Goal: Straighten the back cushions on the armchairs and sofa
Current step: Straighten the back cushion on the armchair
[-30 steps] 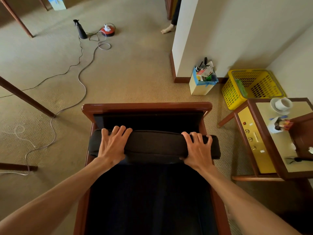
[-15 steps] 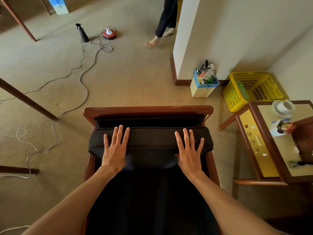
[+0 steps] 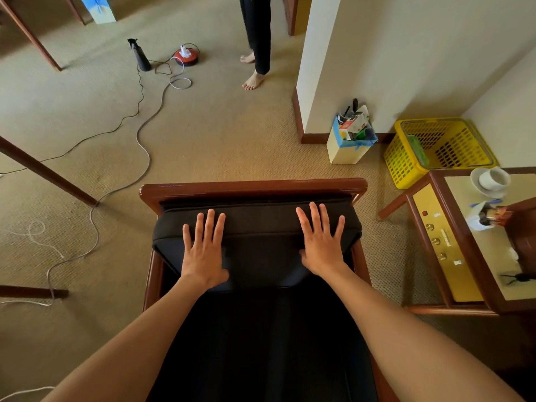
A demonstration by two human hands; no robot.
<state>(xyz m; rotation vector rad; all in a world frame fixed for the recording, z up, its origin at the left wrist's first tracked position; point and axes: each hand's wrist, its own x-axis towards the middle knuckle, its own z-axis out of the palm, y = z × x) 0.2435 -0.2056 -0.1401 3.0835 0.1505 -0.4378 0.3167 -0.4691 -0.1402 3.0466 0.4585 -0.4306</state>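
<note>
**Both palms flat on back cushion, armchair one**

Two hands spread wide, fingers straight, pressing rather than gripping. Left hand [image 3: 204,250] on the left third of the back cushion [image 3: 258,242], right hand [image 3: 320,242] on the right third; bare dark fabric between them. Nothing held in either.

Cushion directly under and ahead of both palms, inside the armchair [image 3: 252,188] frame. Long axis left-to-right, crossways to both forearms. Top edge just beyond the fingertips, sitting close below the wooden top rail; narrow dark gap visible between edge and rail. Face tilted toward the camera, lower edge dropping to the seat cushion [image 3: 261,343] nearer the wrists.

Neither hand clearly nearer: both roughly level, right fingertips slightly further up. Cushion ends close to the side rails outboard of each hand, right end tucked near the frame post.

Judgement: seating push under way, looks near square to the rail. Next likely an even press forward with both palms, equal load each side so the long axis stays parallel to the rail. Uneven push risks skewing one corner out.

Well right of right hand: side table [image 3: 452,256] with cup [image 3: 493,179], yellow basket [image 3: 406,158] beyond. Far ahead: another person's legs [image 3: 258,39], cables on carpet.
</note>
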